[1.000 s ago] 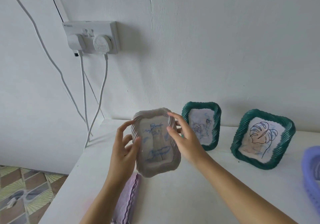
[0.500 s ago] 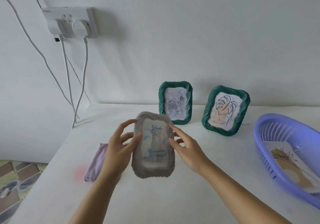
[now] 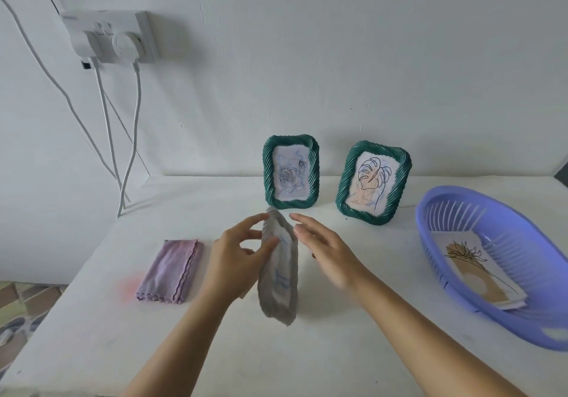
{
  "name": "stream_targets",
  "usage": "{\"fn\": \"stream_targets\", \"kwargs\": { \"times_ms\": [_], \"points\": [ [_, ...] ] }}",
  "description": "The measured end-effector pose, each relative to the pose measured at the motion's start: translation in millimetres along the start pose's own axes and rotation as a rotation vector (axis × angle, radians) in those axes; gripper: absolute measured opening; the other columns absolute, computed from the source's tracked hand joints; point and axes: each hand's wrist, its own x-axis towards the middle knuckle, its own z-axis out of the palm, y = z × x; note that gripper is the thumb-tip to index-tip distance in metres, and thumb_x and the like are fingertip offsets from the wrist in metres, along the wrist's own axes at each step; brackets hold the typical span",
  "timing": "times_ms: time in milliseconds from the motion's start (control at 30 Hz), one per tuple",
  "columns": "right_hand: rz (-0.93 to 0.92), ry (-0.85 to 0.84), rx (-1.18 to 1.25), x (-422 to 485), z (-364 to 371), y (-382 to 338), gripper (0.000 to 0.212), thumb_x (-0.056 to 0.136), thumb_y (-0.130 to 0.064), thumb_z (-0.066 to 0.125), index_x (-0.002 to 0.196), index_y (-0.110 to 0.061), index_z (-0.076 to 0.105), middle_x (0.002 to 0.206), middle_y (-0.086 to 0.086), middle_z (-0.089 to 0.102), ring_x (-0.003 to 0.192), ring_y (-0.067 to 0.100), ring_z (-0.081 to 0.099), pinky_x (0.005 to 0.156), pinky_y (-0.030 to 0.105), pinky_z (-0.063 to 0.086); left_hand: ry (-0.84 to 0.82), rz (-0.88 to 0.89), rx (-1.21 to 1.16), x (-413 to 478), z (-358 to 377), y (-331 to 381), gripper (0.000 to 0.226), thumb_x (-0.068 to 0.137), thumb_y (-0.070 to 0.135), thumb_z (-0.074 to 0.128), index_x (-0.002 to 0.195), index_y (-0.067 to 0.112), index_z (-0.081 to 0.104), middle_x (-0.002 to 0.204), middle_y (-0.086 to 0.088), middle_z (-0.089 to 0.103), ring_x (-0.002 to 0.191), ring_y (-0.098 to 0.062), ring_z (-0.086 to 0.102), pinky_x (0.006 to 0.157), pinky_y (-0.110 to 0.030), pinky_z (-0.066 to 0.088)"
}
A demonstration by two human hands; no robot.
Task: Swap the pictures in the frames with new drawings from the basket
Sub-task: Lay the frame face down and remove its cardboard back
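A grey ribbed frame [image 3: 281,269] with a blue drawing is turned nearly edge-on above the white table [image 3: 322,350]. My left hand [image 3: 238,258] pinches its left edge between thumb and fingers. Just right of the frame my right hand [image 3: 325,255] hovers with fingers straight, blurred, apart from it. Two green twisted frames stand at the back: one [image 3: 290,173] with a rose picture, the other [image 3: 373,181] with a leaf drawing. A purple basket [image 3: 455,212] at the right holds drawings [image 3: 479,269], the top one a brown plant sketch.
A folded pink cloth [image 3: 172,267] lies left of my hands. A wall socket [image 3: 110,38] with white cables [image 3: 129,138] hangs over the table's back left corner. The table's left edge drops to a tiled floor [image 3: 15,307].
The grey frame has come down from facing me to nearly edge-on. My right hand has let go of its right edge. The view has tilted down and right.
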Motion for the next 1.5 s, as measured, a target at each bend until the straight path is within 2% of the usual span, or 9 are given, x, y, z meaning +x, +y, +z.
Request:
{"fn": "stream_targets", "kwargs": {
  "times_ms": [300, 400, 567, 700, 800, 867, 1000, 1167, 1500],
  "points": [
    [-0.098, 0.073, -0.221, -17, -1, 3, 0.048, 0.087, -0.061, 0.061, 0.133, -0.05, 0.05, 0.13, -0.02, 0.057, 0.122, -0.005, 0.049, 0.104, 0.024, 0.042, -0.279, -0.04, -0.378, -11, 16, 9, 0.029, 0.104, 0.002, 0.042, 0.126, 0.02, 0.049, 0.106, -0.001, 0.077, 0.086, -0.007, 0.073, 0.07, -0.011, 0.051],
    [-0.173, 0.198, -0.41, -17, -5, 1, 0.05, 0.084, -0.057, 0.068, 0.13, -0.047, 0.051, 0.111, -0.016, 0.06, 0.107, -0.001, 0.053, 0.09, 0.019, 0.046, -0.341, 0.007, -0.234, -3, 16, 5, 0.034, 0.101, 0.011, 0.052, 0.128, 0.032, 0.048, 0.112, 0.014, 0.074, 0.099, -0.005, 0.07, 0.082, -0.018, 0.052],
    [-0.232, 0.326, -0.428, -10, -21, 8, 0.046, 0.089, -0.023, 0.066, 0.134, -0.033, 0.06, 0.111, -0.008, 0.067, 0.101, 0.01, 0.06, 0.089, 0.023, 0.049, -0.182, 0.005, -0.046, 14, 23, -27, 0.034, 0.087, 0.032, 0.073, 0.117, 0.042, 0.058, 0.106, 0.011, 0.07, 0.101, -0.006, 0.063, 0.081, -0.025, 0.052],
    [-0.224, 0.368, -0.39, -4, -32, 26, 0.042, 0.092, -0.017, 0.064, 0.132, -0.03, 0.061, 0.105, -0.012, 0.068, 0.091, 0.011, 0.06, 0.084, 0.02, 0.049, -0.331, -0.088, -0.158, 12, 35, -40, 0.031, 0.09, 0.053, 0.059, 0.118, 0.041, 0.066, 0.122, 0.013, 0.068, 0.11, -0.001, 0.064, 0.08, -0.014, 0.048],
    [-0.186, 0.382, -0.449, 0, -32, 46, 0.041, 0.094, -0.019, 0.064, 0.133, -0.029, 0.06, 0.107, -0.009, 0.068, 0.099, 0.012, 0.059, 0.089, 0.021, 0.047, -0.374, -0.093, -0.202, 8, 45, -48, 0.04, 0.091, 0.059, 0.058, 0.125, 0.04, 0.065, 0.135, 0.011, 0.061, 0.119, -0.004, 0.06, 0.094, -0.024, 0.05],
    [-0.175, 0.384, -0.479, 1, -28, 60, 0.042, 0.094, -0.02, 0.063, 0.135, -0.029, 0.058, 0.101, -0.013, 0.064, 0.099, 0.01, 0.058, 0.09, 0.023, 0.046, -0.366, 0.005, 0.105, 8, 47, -59, 0.05, 0.087, 0.075, 0.046, 0.133, 0.055, 0.052, 0.145, 0.03, 0.045, 0.133, 0.005, 0.042, 0.111, -0.035, 0.035],
    [-0.122, 0.339, -0.572, 4, -24, 83, 0.042, 0.093, -0.023, 0.063, 0.134, -0.025, 0.059, 0.091, -0.018, 0.054, 0.103, 0.017, 0.054, 0.091, 0.039, 0.047, -0.323, 0.096, 0.517, 3, 47, -67, 0.039, 0.093, 0.071, 0.034, 0.131, 0.072, 0.03, 0.147, 0.046, 0.019, 0.138, 0.011, 0.014, 0.108, -0.041, 0.015],
    [-0.167, 0.333, -0.844, 9, -27, 108, 0.033, 0.08, -0.032, 0.062, 0.112, -0.029, 0.068, 0.112, -0.01, 0.058, 0.11, 0.021, 0.054, 0.082, 0.039, 0.044, -0.284, 0.173, 0.742, 0, 50, -79, 0.05, 0.094, 0.071, 0.031, 0.143, 0.064, 0.022, 0.151, 0.045, 0.012, 0.144, 0.004, 0.009, 0.106, -0.046, 0.013],
    [-0.098, 0.186, -0.819, 17, -33, 100, 0.052, 0.08, -0.021, 0.061, 0.13, -0.031, 0.058, 0.137, -0.007, 0.046, 0.131, 0.019, 0.042, 0.097, 0.043, 0.036, -0.222, 0.162, 0.751, 4, 53, -82, 0.057, 0.082, 0.08, 0.034, 0.136, 0.063, 0.034, 0.145, 0.044, 0.03, 0.138, 0.007, 0.022, 0.104, -0.051, 0.019]
  ]
}}
